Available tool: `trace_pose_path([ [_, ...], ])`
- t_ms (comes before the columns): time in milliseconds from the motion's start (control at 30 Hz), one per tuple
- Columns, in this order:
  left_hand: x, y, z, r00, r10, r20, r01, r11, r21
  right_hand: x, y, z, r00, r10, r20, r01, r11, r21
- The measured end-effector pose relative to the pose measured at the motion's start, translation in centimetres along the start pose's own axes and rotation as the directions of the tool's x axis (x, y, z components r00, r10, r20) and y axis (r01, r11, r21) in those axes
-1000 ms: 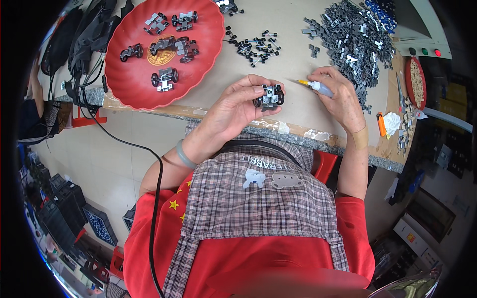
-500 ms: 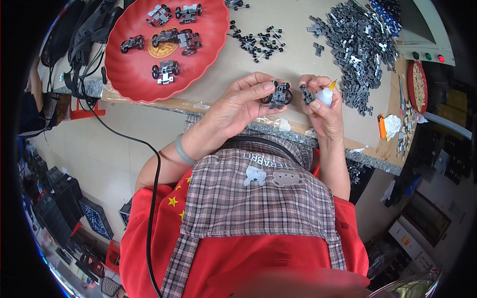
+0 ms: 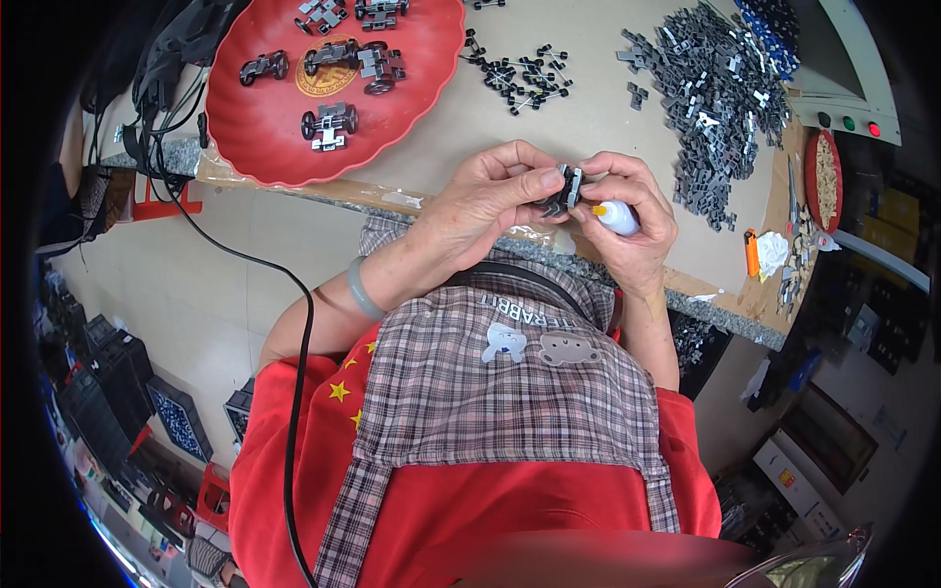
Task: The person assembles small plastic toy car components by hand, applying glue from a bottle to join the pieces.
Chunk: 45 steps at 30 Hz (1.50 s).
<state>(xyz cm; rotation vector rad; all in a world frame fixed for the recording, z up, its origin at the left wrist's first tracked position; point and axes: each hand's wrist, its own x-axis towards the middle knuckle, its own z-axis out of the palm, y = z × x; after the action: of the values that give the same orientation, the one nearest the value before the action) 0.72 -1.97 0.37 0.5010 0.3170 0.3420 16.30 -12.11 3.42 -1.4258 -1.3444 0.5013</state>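
My left hand point(image 3: 495, 201) is closed around a small dark toy car chassis point(image 3: 557, 204), held just over the table's front edge. Opposite it, my right hand point(image 3: 642, 218) keeps a white glue bottle point(image 3: 619, 218) with a yellow tip in its grip, the tip turned left toward the chassis. The right thumb and fingertips meet a small grey piece point(image 3: 575, 184) at the chassis's right side; whether it is fully seated there cannot be made out. Fingers cover much of the chassis.
A red scalloped tray point(image 3: 412, 127) with several wheeled chassis stands at the left. Wheel axles point(image 3: 524, 78) lie behind my hands, and a heap of grey plastic parts point(image 3: 720, 108) is at the right. An orange tool point(image 3: 752, 253) lies near the right edge. A black cable point(image 3: 294, 392) hangs across my left side.
My right hand has moved left, bringing its grey piece against the chassis. The glue bottle's tip has swung from upper right to left. My left hand has turned the chassis edge-on.
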Motion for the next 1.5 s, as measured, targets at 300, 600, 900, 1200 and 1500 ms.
trace_pose_path([
  [300,-0.3,-0.1,0.9,0.993,0.11,-0.05,-0.101,0.982,0.161,-0.4,-0.2,0.3,0.995,-0.093,-0.028,0.088,0.984,-0.153],
  [600,-0.4,0.1,1.4,0.986,0.162,-0.026,-0.152,0.959,0.24,-2.0,0.6,1.9,0.974,-0.187,-0.13,0.163,0.97,-0.178],
  [900,-0.1,0.1,0.4,0.986,0.166,-0.002,-0.161,0.961,0.226,-2.2,0.5,2.2,0.987,-0.066,-0.144,0.068,0.998,0.01],
  [1200,-0.2,1.1,0.1,0.998,-0.009,0.062,-0.008,0.966,0.257,-0.5,-1.1,-0.3,0.952,0.297,0.077,-0.307,0.926,0.221],
  [1500,-0.5,0.6,1.3,0.985,0.171,0.024,-0.164,0.879,0.448,-1.1,-0.3,0.8,0.891,0.453,0.035,-0.405,0.757,0.513],
])
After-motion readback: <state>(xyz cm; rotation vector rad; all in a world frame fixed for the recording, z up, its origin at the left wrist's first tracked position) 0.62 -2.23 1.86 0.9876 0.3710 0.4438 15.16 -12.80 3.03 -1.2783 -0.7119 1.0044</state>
